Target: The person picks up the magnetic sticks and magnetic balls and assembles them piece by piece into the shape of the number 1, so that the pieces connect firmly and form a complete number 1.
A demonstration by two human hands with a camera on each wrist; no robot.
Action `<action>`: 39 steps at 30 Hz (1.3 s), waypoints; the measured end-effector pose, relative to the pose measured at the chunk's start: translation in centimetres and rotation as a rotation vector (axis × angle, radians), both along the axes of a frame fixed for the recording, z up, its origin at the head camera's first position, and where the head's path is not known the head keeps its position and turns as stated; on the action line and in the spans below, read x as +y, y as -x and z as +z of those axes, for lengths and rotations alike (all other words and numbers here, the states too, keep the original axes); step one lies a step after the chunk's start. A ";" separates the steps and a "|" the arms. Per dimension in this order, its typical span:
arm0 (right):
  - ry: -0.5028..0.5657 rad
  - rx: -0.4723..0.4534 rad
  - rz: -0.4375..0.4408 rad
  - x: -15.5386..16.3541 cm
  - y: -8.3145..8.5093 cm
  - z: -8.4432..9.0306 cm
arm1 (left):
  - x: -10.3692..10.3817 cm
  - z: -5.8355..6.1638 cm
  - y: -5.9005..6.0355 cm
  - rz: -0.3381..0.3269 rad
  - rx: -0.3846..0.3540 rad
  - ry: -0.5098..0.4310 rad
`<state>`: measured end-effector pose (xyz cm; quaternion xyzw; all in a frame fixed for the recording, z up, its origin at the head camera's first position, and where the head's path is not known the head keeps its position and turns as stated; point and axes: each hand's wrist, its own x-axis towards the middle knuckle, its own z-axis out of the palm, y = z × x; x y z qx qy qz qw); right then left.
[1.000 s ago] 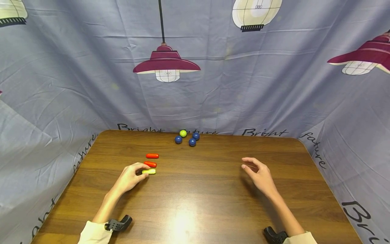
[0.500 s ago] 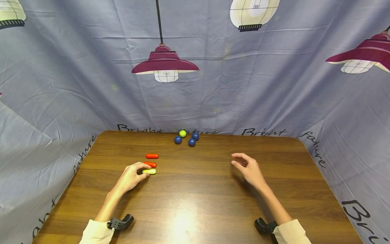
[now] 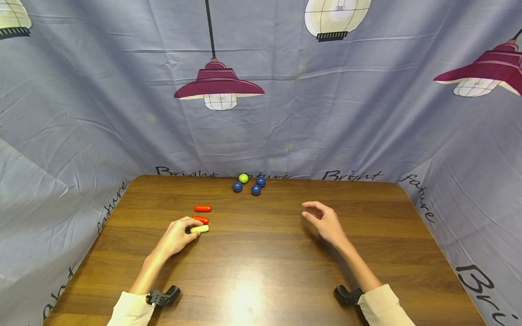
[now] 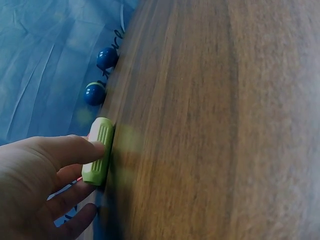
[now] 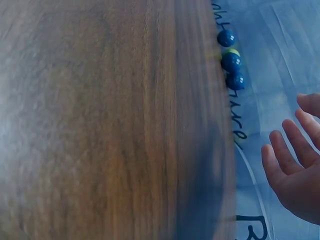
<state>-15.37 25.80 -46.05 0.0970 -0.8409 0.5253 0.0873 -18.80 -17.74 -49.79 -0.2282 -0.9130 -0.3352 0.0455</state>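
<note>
My left hand (image 3: pixel 175 236) pinches a yellow-green stick-shaped piece (image 3: pixel 199 229) between thumb and fingers, low over the left part of the table. In the left wrist view the thumb lies on this piece (image 4: pixel 98 150), which has lengthwise grooves and blunt ends. Just behind it lies a red stick-shaped piece (image 3: pixel 201 220), partly covered by the fingers. Another red piece (image 3: pixel 202 208) sits a little farther back. Over the right half of the table, my right hand (image 3: pixel 326 222) hovers with its fingers loosely bent and nothing in them.
Three blue balls, one of them the front ball (image 3: pixel 255 189), and a yellow-green ball (image 3: pixel 243 178) cluster at the back edge of the wooden table (image 3: pixel 261 253). A grey-blue printed curtain (image 3: pixel 285 127) hangs behind and at both sides.
My right hand has moved left and slightly farther back over the table. The left hand stays nearly still with the yellow-green piece. The head view has shifted slightly.
</note>
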 end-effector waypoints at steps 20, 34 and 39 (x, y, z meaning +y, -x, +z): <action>0.055 -0.041 0.039 -2.5 1.1 0.8 | 0.2 -0.1 0.4 0.002 -0.010 0.027; 0.033 -0.051 0.038 -3.2 3.6 -2.6 | 1.0 0.1 0.1 0.005 -0.012 -0.043; 0.036 -0.068 0.036 -3.5 3.9 -2.7 | 1.7 0.7 -0.1 0.011 -0.063 -0.072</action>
